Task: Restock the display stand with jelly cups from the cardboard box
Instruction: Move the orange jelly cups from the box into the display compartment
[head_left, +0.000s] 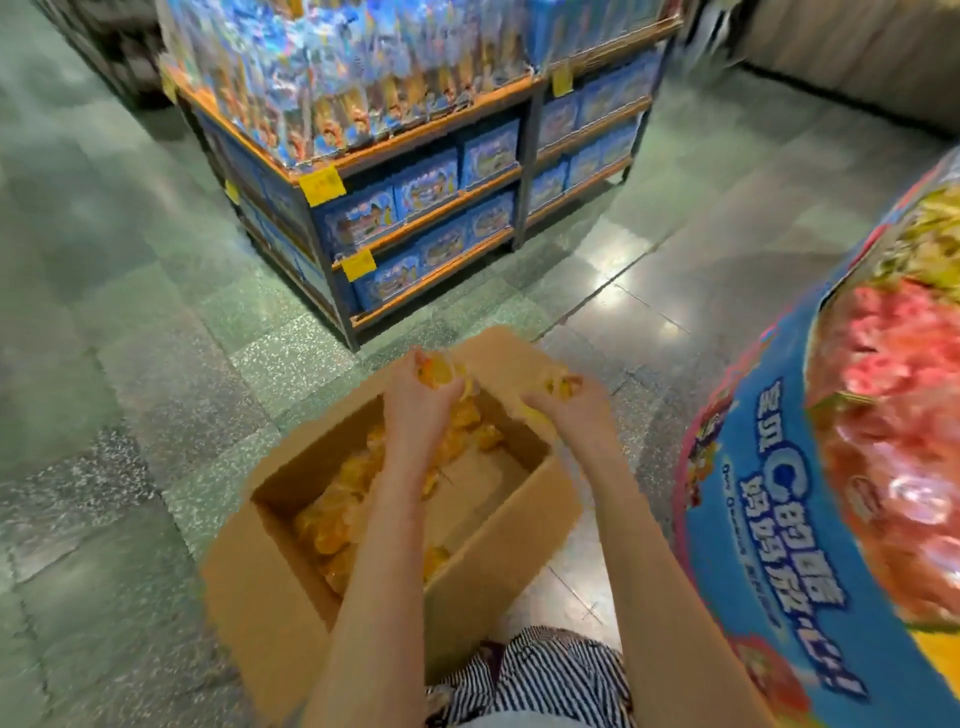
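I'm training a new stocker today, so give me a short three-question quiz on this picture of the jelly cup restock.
1. True or false: the left hand and the right hand each hold orange jelly cups.
2. Where does the cardboard box stand? A on a table, B on the floor, C on a cart.
3. Fill in: the display stand is on the person's ____ side.
Key: 1 true; 2 B; 3 right.
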